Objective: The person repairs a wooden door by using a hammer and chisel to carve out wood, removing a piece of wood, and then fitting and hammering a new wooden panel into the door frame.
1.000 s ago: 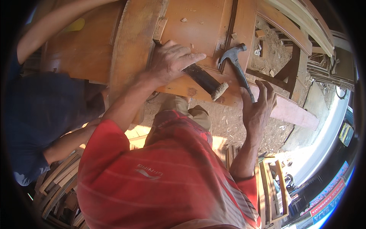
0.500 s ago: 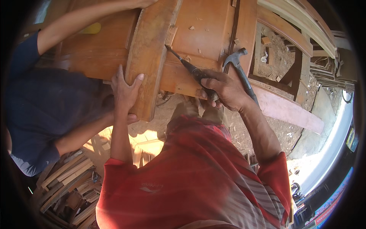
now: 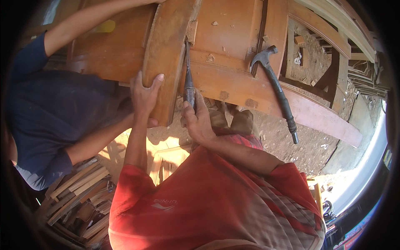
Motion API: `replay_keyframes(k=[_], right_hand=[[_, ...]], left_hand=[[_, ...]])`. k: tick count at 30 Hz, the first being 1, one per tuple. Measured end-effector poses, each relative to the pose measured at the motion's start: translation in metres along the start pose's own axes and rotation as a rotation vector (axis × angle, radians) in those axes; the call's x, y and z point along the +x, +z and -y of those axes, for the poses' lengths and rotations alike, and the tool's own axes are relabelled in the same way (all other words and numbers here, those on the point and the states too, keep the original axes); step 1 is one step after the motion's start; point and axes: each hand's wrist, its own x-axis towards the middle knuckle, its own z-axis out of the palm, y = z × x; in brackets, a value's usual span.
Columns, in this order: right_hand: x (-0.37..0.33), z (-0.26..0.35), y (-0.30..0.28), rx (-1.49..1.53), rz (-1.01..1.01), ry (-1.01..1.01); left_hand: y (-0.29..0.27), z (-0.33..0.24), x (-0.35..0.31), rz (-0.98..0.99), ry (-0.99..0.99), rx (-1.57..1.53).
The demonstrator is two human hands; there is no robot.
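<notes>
A long brown board (image 3: pixel 166 62) lies across a panelled wooden door (image 3: pixel 223 31), its near end reaching past the door's edge. My left hand (image 3: pixel 144 95) is closed round the left side of that board, thumb on top. In my right hand (image 3: pixel 200 121) is a dark-handled chisel (image 3: pixel 189 79), held along the board's right side with its blade pointing away from me. The blade's tip is by a splintered notch (image 3: pixel 192 32) in the board's edge. To the right, a claw hammer (image 3: pixel 275 81) rests on the door, its handle overhanging the near edge.
At left a person in a dark blue shirt (image 3: pixel 62 121) has one hand under the board's near end and an arm stretched across the far side. Wood chips (image 3: pixel 210 58) dot the door. Offcuts (image 3: pixel 85 187) are piled at lower left; a wooden frame (image 3: pixel 339 75) stands at right.
My right hand has swung left with the chisel, which now lines up along the board's edge instead of slanting. My right hand no longer covers the hammer.
</notes>
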Motion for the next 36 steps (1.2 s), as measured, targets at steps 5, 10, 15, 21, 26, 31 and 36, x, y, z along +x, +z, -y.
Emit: replay_keyframes(k=[5,10,15,21,26,31,36], right_hand=[[0.011,-0.024,0.016,-0.086,-0.055,-0.163],[0.011,0.030,-0.032,-0.099,0.099,0.037],[0.005,0.065,-0.034,-0.240,0.139,0.195],[0.021,-0.004,0.016,-0.083,0.063,0.003],[0.017,-0.010,0.054,0.125,-0.068,0.046],[0.011,0.014,0.021,-0.002,0.040,0.108],[0.002,0.114,-0.065,-0.827,-0.050,0.073]], left_hand=[[-0.002,-0.001,0.003,-0.014,0.056,0.000],[-0.012,-0.006,0.004,0.033,0.016,-0.004],[-0.009,0.013,0.003,0.004,0.048,-0.051],[-0.009,0.002,0.005,0.034,-0.014,-0.029],[-0.008,0.003,0.006,0.064,0.049,-0.135],[-0.007,0.003,0.007,0.041,0.006,-0.088],[-0.015,-0.034,-0.009,-0.026,0.094,0.194]])
